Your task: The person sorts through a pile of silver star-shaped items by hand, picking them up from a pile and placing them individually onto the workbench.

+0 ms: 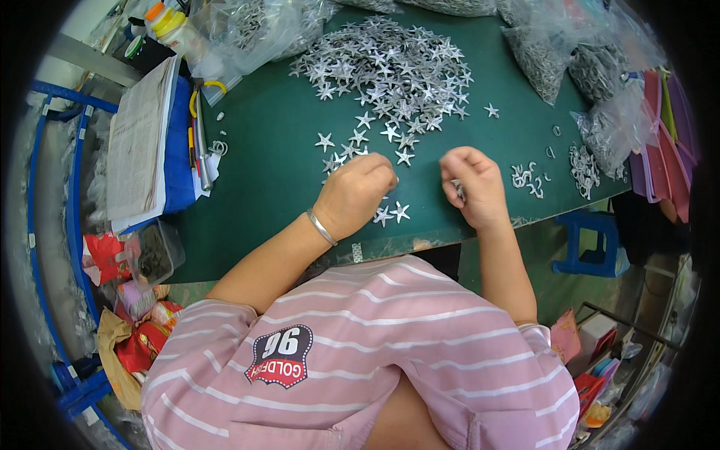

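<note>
Hundreds of silver stars (390,64) lay heaped at the far side of the green table (255,180), a few pulled loose toward the near edge.

Clear bags (540,60) of more parts ringed the heap, within reach. Left hand (356,195) rested curled, knuckles up, over stray stars; whether it gripped one, I could not tell. Right hand (472,184) was closed, pinching a small metal piece (458,191), with little hooks (527,178) lying just beside it, apparently kept handy.

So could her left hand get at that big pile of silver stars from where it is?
Probably yes. The left hand rests on the green table among loose stars, and only scattered stars lie between it and the pile straight ahead.
</note>
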`<state>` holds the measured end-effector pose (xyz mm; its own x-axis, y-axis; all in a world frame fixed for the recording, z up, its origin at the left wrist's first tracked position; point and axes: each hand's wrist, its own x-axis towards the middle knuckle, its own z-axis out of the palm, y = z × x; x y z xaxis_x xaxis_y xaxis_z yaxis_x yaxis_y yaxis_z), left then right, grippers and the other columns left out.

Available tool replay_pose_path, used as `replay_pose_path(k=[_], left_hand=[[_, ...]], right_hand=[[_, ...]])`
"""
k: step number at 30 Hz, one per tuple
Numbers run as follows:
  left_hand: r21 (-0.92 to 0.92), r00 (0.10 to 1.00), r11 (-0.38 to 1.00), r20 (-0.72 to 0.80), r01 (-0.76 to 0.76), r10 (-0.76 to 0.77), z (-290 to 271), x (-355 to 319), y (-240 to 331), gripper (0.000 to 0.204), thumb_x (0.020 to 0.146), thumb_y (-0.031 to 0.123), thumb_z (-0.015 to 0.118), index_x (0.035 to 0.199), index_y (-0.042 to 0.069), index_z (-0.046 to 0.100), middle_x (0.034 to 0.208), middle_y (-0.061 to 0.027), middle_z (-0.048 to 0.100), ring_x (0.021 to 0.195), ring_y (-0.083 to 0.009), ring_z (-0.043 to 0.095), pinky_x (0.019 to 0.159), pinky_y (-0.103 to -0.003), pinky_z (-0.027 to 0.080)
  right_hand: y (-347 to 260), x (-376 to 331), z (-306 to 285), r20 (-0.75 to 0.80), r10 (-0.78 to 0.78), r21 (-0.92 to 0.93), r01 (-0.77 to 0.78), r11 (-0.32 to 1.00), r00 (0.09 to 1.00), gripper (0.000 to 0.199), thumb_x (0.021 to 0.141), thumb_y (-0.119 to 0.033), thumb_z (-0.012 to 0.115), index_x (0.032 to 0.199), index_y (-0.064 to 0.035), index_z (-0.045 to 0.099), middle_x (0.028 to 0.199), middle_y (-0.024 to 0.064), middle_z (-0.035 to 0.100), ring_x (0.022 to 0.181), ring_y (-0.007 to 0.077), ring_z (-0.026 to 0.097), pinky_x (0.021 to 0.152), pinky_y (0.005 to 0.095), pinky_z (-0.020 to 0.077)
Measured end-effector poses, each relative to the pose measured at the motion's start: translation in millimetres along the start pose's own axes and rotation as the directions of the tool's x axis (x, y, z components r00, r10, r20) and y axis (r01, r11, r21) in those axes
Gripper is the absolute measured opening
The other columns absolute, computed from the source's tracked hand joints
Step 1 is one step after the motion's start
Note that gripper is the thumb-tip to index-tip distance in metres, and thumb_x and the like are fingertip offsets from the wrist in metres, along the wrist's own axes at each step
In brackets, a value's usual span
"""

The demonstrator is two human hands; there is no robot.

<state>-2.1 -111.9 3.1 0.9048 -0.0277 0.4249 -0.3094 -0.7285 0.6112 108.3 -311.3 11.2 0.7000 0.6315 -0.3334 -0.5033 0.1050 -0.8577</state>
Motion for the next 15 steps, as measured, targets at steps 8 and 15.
replay_pose_path(k=[8, 15], left_hand=[[-0.086, 0.967, 0.968, -0.079, 0.235, -0.242, -26.5, -5.8, -1.1, 0.01, 0.075, -0.002, 0.071, 0.083, 0.001, 0.067, 0.082, -0.0102, 0.064, 0.073, -0.0236, 0.063, 0.066, -0.031, 0.052], [0.036, 0.98, 0.999, 0.194, 0.032, -0.038, -4.5, -2.4, -2.3, 0.014, 0.073, 0.004, 0.073, 0.085, 0.004, 0.066, 0.09, -0.0085, 0.058, 0.076, -0.0258, 0.062, 0.067, -0.034, 0.052]], right_hand=[[23.9, 17.4, 37.4, 0.193, -0.506, -0.964, 0.258, 0.061, 0.841, 0.013, 0.081, -0.018, 0.068, 0.086, -0.0064, 0.065, 0.083, 0.0106, 0.06, 0.076, 0.0321, 0.063, 0.065, 0.042, 0.0518], [28.1, 21.4, 27.3, 0.291, -0.632, -0.91, 0.413, 0.05, 0.718, 0.008, 0.079, -0.005, 0.066, 0.087, -0.0047, 0.062, 0.091, 0.0106, 0.061, 0.075, 0.0318, 0.063, 0.065, 0.0414, 0.0528]])
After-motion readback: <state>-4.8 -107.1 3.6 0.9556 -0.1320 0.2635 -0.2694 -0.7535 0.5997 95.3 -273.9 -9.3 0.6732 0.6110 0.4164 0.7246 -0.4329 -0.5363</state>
